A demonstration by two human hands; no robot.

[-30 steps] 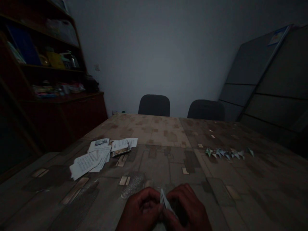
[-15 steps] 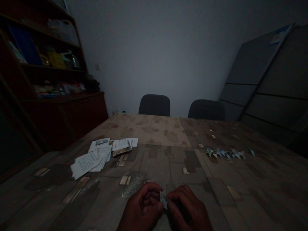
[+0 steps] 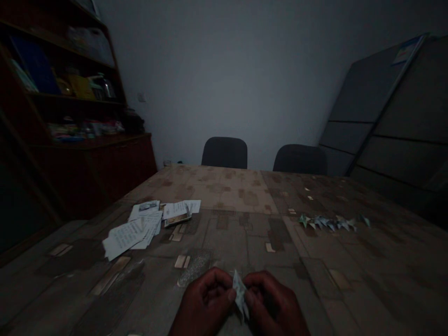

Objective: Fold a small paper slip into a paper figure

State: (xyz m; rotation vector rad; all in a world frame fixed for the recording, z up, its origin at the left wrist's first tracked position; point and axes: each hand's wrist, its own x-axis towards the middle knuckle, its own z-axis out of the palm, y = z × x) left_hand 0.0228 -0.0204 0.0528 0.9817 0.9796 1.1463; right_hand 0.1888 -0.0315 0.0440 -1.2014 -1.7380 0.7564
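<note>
A small folded piece of pale paper (image 3: 240, 294) stands between my hands at the near side of the table. My left hand (image 3: 206, 301) pinches its left side between thumb and forefinger, the other fingers curled in. On the opposite side my right hand (image 3: 275, 303) grips it the same way. The paper has a pointed tip at the top and points at the bottom. Farther off to the right lies a row of several small folded paper pieces (image 3: 331, 223) of like size.
Loose printed sheets (image 3: 128, 235) and cards lie in a pile on the left of the patterned tablecloth (image 3: 231, 242). Two dark chairs (image 3: 224, 153) stand behind the table's far edge. A wooden cabinet (image 3: 122, 158) is at the left, grey panels (image 3: 364, 93) lean at the right.
The folded paper has turned and shows more of its length between my hands. My right hand has shifted so its thumb and fingers sit on the paper's right side.
</note>
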